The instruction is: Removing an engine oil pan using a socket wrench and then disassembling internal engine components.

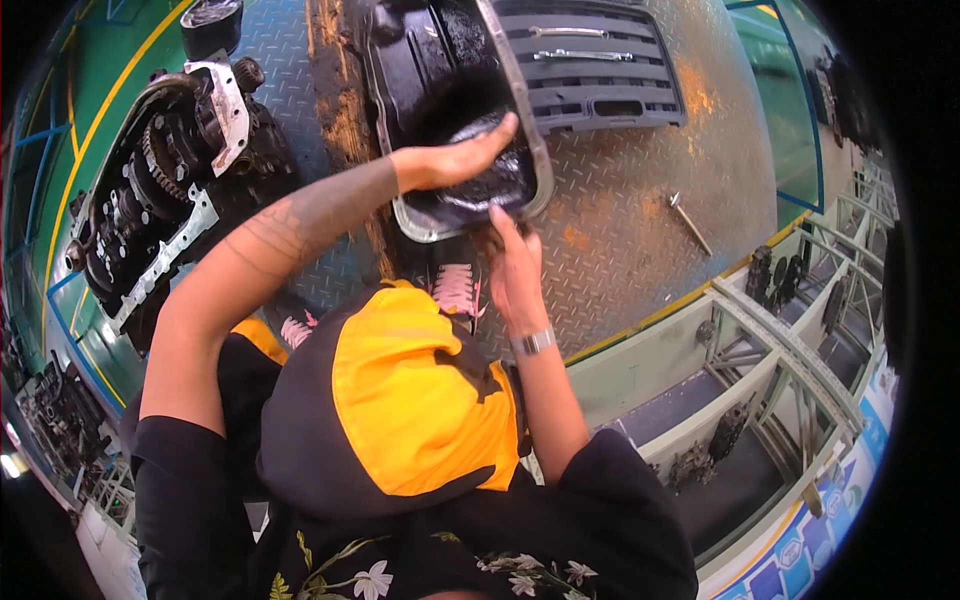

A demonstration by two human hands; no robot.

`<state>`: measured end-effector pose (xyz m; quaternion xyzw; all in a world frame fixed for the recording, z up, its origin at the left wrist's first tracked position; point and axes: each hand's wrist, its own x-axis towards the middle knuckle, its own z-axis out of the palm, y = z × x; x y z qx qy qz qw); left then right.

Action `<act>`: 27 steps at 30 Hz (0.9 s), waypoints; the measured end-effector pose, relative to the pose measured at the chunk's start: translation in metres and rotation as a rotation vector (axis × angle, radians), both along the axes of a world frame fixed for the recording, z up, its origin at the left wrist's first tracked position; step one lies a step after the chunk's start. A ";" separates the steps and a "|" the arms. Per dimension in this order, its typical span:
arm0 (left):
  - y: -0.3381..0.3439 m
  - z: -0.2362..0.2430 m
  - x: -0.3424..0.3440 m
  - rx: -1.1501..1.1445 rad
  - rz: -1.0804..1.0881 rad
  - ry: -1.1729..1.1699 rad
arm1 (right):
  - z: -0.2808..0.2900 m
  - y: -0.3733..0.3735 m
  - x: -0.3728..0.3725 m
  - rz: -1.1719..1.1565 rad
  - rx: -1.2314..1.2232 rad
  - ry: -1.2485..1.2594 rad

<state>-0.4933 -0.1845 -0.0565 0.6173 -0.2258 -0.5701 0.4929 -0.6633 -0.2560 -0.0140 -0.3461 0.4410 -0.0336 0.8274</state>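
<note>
A black oil pan (pixel 425 60) with a bare metal rim is tilted up in front of me, its inside wet with dark oil. My left hand (pixel 455 163) reaches across the pan's opening with fingers stretched out; whether it touches the inside I cannot tell. At the near rim, my right hand (pixel 515 260) grips the oil pan, thumb over the edge and the other fingers partly hidden beneath. On the left, a partly stripped engine block (pixel 150 200) shows its crankshaft and pale gasket faces.
A dark ribbed plastic cover (pixel 600 85) lies right of the pan, with two wrenches (pixel 583 56) on it. Another hand tool (pixel 690 222) rests on the rusty checkered metal plate (pixel 620 190). A pale metal rack (pixel 740 390) holding dark parts stands at the right.
</note>
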 end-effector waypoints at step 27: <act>0.079 0.276 0.008 -0.316 -0.241 -0.584 | 0.146 -0.066 -0.176 -0.303 -0.002 0.240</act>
